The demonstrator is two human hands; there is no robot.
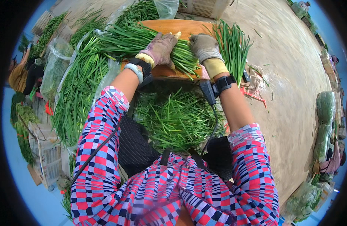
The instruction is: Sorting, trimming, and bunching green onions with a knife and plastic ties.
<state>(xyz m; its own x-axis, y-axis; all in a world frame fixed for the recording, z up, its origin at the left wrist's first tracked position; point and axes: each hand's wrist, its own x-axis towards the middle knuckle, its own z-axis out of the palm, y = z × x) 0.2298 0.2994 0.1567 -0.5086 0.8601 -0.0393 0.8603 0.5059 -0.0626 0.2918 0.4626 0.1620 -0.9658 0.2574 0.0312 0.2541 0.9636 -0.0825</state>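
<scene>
My left hand (158,49), in a stained glove, lies on a bunch of long green leafy stalks (124,39) that look like garlic chives. Its fingers are stretched and its thumb stands apart. The stalks' pale cut ends point right, across an orange-brown wooden board (173,25). By those ends is my right hand (204,46), gloved too, with its fingers curled in; what they hold, if anything, is hidden. Just right of it, another chive bunch (233,49) hangs over the board's right end.
Loose chive leaves (177,116) fill the space below the board, between my knees. A large chive heap (77,86) lies on plastic sheeting at left. A plastic crate (203,7) stands beyond the board. Bagged greens (324,124) line the far right. Another person (21,77) is at far left.
</scene>
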